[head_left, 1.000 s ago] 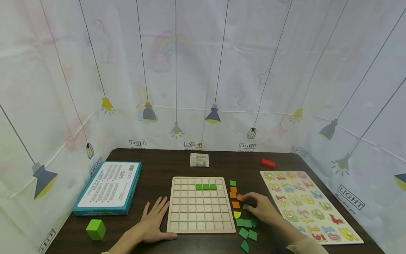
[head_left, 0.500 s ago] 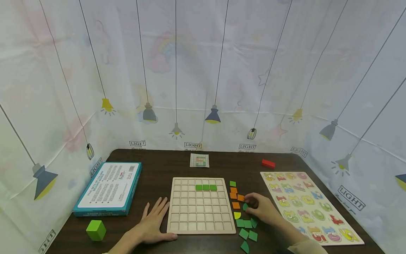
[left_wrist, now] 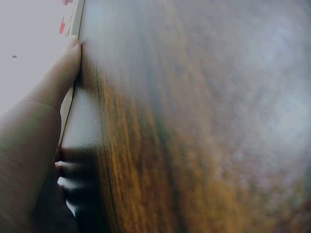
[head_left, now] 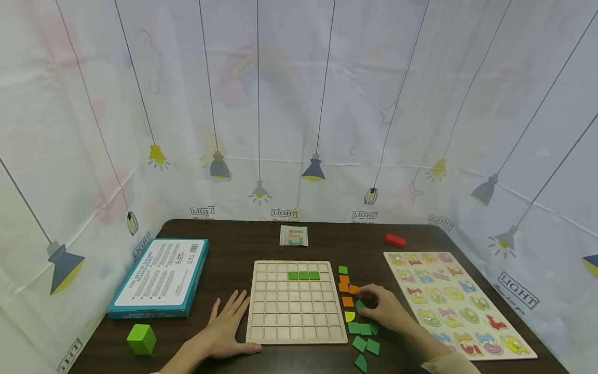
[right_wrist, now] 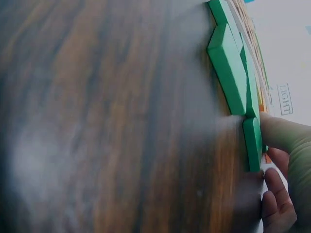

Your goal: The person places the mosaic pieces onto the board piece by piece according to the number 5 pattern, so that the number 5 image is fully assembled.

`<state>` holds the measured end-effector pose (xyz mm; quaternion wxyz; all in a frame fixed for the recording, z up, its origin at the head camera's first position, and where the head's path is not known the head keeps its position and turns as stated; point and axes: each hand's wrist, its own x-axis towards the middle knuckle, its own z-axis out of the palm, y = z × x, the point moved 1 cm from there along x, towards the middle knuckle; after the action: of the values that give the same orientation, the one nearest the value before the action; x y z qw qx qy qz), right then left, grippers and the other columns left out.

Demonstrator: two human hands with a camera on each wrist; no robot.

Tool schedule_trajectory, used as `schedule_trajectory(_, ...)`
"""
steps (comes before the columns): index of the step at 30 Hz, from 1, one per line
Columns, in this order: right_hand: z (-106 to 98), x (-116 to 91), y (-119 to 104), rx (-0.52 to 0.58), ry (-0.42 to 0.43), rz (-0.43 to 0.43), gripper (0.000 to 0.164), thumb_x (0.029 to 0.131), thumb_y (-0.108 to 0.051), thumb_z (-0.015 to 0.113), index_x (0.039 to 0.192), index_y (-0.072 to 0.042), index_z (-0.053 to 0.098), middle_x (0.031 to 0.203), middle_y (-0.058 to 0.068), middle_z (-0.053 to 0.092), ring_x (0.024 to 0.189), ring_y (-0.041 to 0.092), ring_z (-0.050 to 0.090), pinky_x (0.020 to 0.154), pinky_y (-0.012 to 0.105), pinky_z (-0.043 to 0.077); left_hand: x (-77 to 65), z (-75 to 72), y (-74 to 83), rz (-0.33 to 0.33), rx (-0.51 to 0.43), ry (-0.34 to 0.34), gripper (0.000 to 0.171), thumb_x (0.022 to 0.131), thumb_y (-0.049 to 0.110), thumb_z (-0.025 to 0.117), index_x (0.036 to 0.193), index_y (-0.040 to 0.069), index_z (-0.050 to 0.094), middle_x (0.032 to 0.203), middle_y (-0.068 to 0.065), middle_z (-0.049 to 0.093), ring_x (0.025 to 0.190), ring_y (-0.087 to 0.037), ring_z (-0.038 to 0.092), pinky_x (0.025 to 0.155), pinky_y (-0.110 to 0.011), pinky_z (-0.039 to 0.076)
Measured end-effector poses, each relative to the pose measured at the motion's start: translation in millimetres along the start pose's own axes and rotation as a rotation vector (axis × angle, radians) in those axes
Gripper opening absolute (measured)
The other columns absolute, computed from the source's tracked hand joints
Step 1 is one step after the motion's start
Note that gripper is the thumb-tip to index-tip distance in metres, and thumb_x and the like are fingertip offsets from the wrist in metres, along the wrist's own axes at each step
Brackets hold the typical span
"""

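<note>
In the head view, my left hand (head_left: 226, 327) rests with fingers spread on the dark table, its fingertips and thumb at the left edge of the wooden grid board (head_left: 280, 309). Three green square tiles (head_left: 303, 276) sit in a row in the board's upper cells. My right hand (head_left: 385, 307) lies low over the loose pieces. Its index fingertip touches an orange tile (head_left: 353, 289). The thumb is beside a rounded green piece (head_left: 359, 305), which lies between thumb and index. In the right wrist view, green pieces (right_wrist: 228, 73) stand close to the thumb.
More loose tiles, such as a yellow piece (head_left: 349, 316) and a green tile (head_left: 359, 343), lie along the board's right side. A picture puzzle board (head_left: 467, 348) and red block (head_left: 395, 239) are right. A pattern card (head_left: 284, 236) is behind; a blue box (head_left: 156, 313) and green cube (head_left: 141, 339) are left.
The rounded green piece by my right hand has shifted slightly left. The orange tile at the index fingertip sits a little nearer the other orange tiles. My left hand has stayed still.
</note>
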<state>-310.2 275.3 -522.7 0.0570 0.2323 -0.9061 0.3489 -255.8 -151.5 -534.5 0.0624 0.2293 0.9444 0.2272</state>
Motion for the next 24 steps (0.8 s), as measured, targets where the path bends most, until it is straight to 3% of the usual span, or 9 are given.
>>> schedule_trajectory(11, 1.7, 2.3, 8.5, 0.021, 0.01, 0.05, 0.026, 0.079, -0.012, 0.077, 0.103, -0.013, 0.067, 0.096, -0.003, 0.067, 0.083, 0.012, 0.062, 0.069, 0.027, 0.051, -1.6, 0.0, 1.0, 0.009, 0.002, 0.007, 0.114, 0.072, 0.079, 0.054, 0.151, 0.006, 0.017, 0.157, -0.013, 0.007, 0.142, -0.035, 0.003, 0.103, -0.066, -0.005)
schedule_trajectory(24, 9.5, 20.2, -16.3, 0.02, 0.152, -0.075, 0.026, 0.075, -0.006, 0.079, 0.098, -0.005, 0.067, 0.091, 0.003, 0.065, 0.076, 0.015, 0.061, 0.064, 0.027, 0.052, -1.8, -1.0, 2.9, 0.008, 0.013, 0.019, 0.114, 0.072, 0.078, 0.055, 0.151, 0.006, 0.018, 0.157, -0.013, 0.009, 0.142, -0.034, 0.004, 0.103, -0.066, -0.004)
